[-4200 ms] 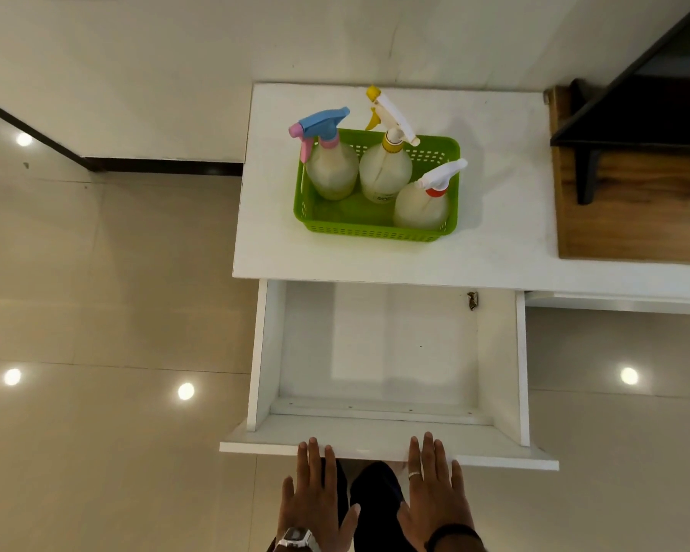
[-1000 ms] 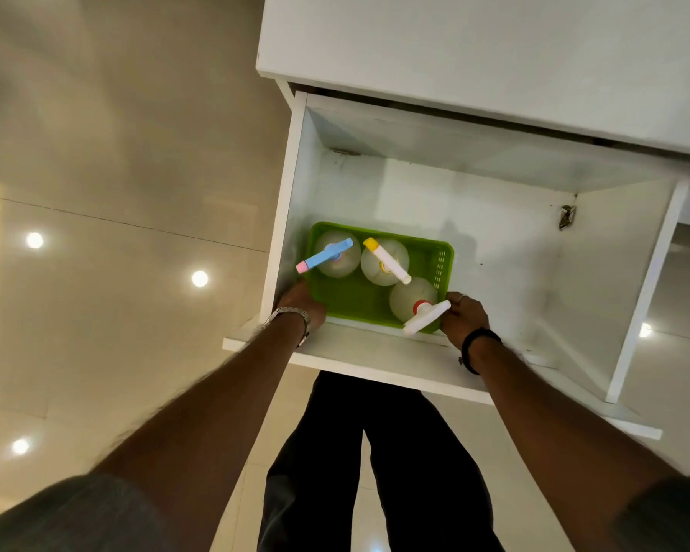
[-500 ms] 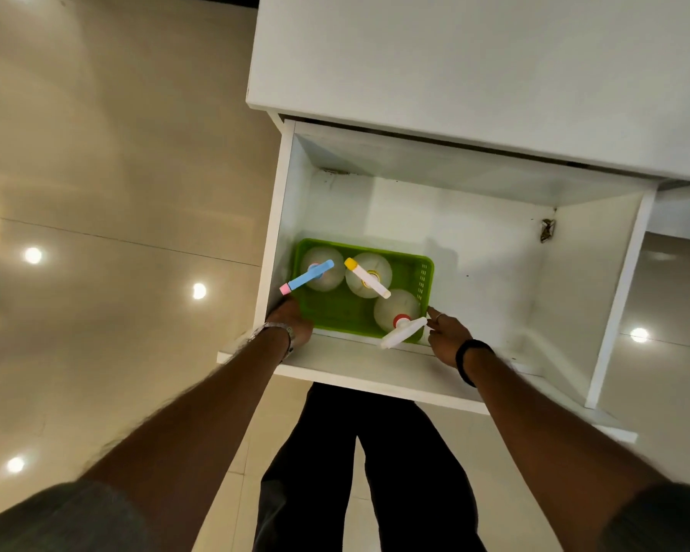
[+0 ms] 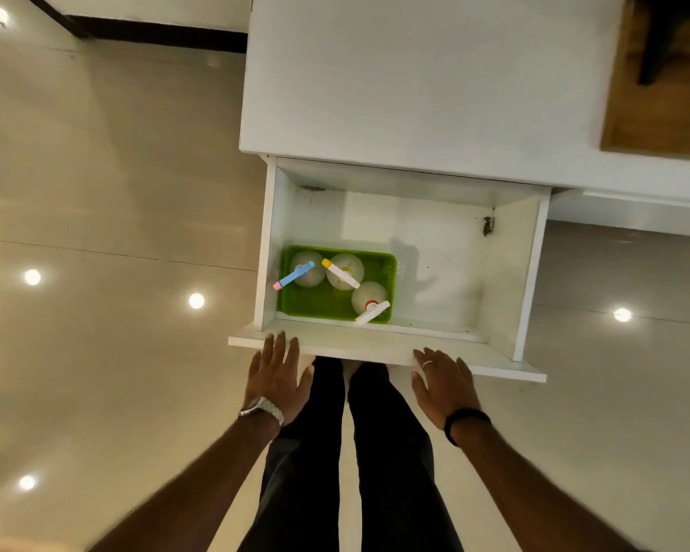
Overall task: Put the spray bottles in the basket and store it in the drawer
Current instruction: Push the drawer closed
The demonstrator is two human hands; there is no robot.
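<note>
Both hands had withdrawn from the basket since the earlier frame. White drawer (image 4: 506,272) stood pulled out, its right half bare. Green basket (image 4: 315,304) sat in the front-left corner against the front and left walls, three spray bottles (image 4: 369,296) upright inside. Left hand (image 4: 275,376) and right hand (image 4: 443,384) were spread flat, empty, fingertips at the drawer's front edge.

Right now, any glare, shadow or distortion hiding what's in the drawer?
Head view: ceiling-light glare dots only the floor; a soft shadow lies beside the basket in the drawer, hiding nothing; wide-angle bends edges; forearms slightly blurred; bottles clear.
</note>
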